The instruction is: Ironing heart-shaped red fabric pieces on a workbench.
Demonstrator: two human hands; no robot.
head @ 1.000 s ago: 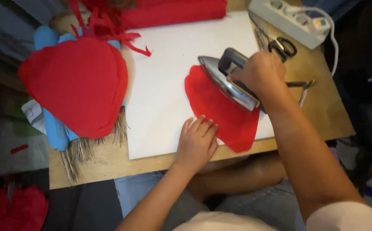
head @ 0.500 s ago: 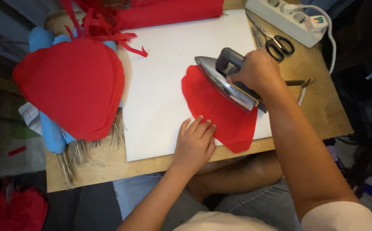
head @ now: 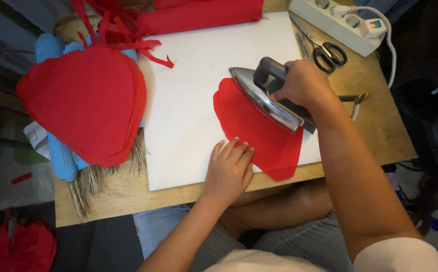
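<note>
while r hand irons, l hand pins cloth edge.

At the centre of the frame the right hand wraps its grip around the dark handle of a clothes iron, whose metal sole lies tilted on a red fabric piece. The left hand lies flat, fingers spread, on the lower edge of that fabric. Both rest on a white sheet covering the wooden bench. At left sits a stack of red cut shapes; scissors and a power strip occupy the upper right.
</note>
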